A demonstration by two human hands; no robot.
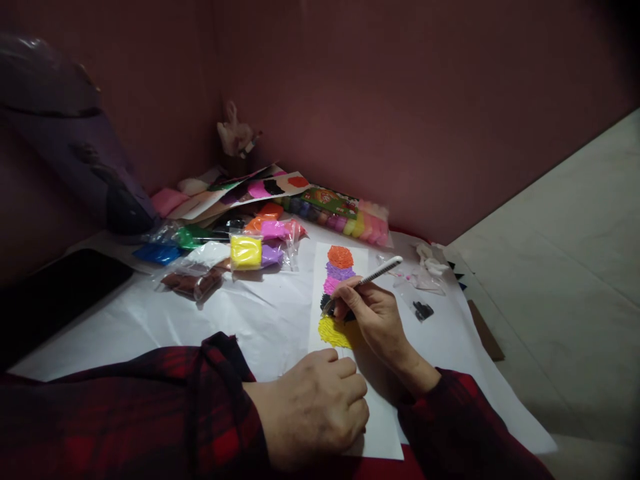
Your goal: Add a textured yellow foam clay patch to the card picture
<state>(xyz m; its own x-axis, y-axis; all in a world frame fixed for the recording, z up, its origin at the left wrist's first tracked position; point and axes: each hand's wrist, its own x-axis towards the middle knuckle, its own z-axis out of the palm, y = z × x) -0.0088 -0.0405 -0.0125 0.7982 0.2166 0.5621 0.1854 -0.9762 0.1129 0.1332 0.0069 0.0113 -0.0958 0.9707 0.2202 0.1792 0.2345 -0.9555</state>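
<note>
A long white card [383,427] lies in front of me with a column of textured clay patches on it. From the top they are orange-red [341,256], purple [340,271], pink [331,285], black [326,301] and yellow [334,331]. My right hand [377,320] pinches a white pen-like tool [383,269] with a dark ribbed band. Its lower tip is over the border of the black and yellow patches; contact is unclear. My left hand [320,407] rests, closed, on the card's lower part, its curled fingertips hidden.
Clear bags of clay, including yellow [246,252] and brown [193,283], lie left of the card. Behind are another decorated card [287,183] and a clay pack [345,217]. A small bag with black clay [423,311] is at right. A dark flat object [65,293] lies left.
</note>
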